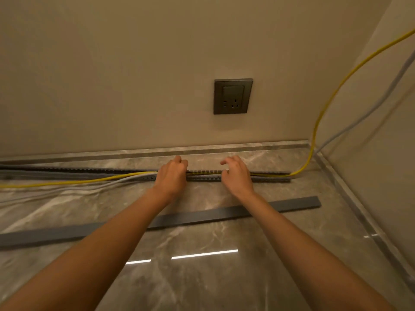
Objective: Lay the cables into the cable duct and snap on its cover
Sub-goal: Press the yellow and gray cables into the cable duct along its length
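A grey slotted cable duct [202,175] lies on the floor along the wall's foot. A yellow cable [325,104] drops from the upper right, enters the duct's right end, runs inside it between my hands, and leaves it on the left side together with grey cables [101,185] that trail over the floor. My left hand [171,176] rests over the duct with fingers curled down onto the cables. My right hand [237,173] hovers over the duct, fingers bent and apart. The long grey cover strip [280,206] lies loose on the floor in front, under my forearms.
A dark wall socket [232,96] sits above the duct. A second wall meets the floor at the right corner, where a pale grey cable [381,102] also comes down. The floor is glossy marble tile [202,277] with a stone skirting [134,153].
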`<state>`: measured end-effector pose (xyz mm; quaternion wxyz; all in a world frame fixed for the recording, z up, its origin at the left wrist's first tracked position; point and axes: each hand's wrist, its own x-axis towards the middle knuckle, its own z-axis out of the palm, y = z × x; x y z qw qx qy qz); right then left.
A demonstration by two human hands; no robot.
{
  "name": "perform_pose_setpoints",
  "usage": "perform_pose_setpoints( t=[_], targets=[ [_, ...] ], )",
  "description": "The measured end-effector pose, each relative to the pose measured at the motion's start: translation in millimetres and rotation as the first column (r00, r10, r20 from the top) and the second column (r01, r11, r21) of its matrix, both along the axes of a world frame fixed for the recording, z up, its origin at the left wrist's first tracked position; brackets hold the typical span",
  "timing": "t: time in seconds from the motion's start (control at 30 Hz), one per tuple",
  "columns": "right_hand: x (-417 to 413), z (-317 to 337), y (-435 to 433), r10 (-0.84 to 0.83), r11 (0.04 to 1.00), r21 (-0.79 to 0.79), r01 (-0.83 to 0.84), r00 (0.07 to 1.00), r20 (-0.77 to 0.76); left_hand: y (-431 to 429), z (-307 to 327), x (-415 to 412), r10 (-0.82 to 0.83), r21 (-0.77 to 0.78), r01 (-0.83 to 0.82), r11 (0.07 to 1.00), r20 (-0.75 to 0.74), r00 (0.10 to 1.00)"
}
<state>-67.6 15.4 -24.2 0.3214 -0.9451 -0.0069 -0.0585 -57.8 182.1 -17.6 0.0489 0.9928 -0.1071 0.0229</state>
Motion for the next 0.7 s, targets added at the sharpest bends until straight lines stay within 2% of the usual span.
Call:
perform_pose_setpoints(
  t=[0.13,0.23,0.37,0.53,0.7],
  targets=[
    [2,0,60,0.107,0.994,0.011,-0.107,0.994,-0.023,62,-2,0,0.039,0.04,-0.038,0.998,-0.018,0.999],
    [3,-1,103,0.158,0.987,0.004,-0.158,0.987,-0.018,101,-6,2,0.0,0.067,0.005,0.998,-0.072,0.997],
    [3,-7,145,0.19,0.981,-0.028,-0.191,0.981,-0.036,139,-13,5,-0.036,0.077,0.039,0.996,-0.049,0.998],
    [6,-12,166,0.122,0.992,-0.014,-0.123,0.992,-0.04,171,-19,10,-0.047,0.108,0.051,0.993,-0.039,0.998],
    [11,-12,173,0.033,0.999,-0.005,-0.033,0.999,-0.02,184,-15,22,-0.192,0.102,0.199,0.975,-0.075,0.979]
  ],
)
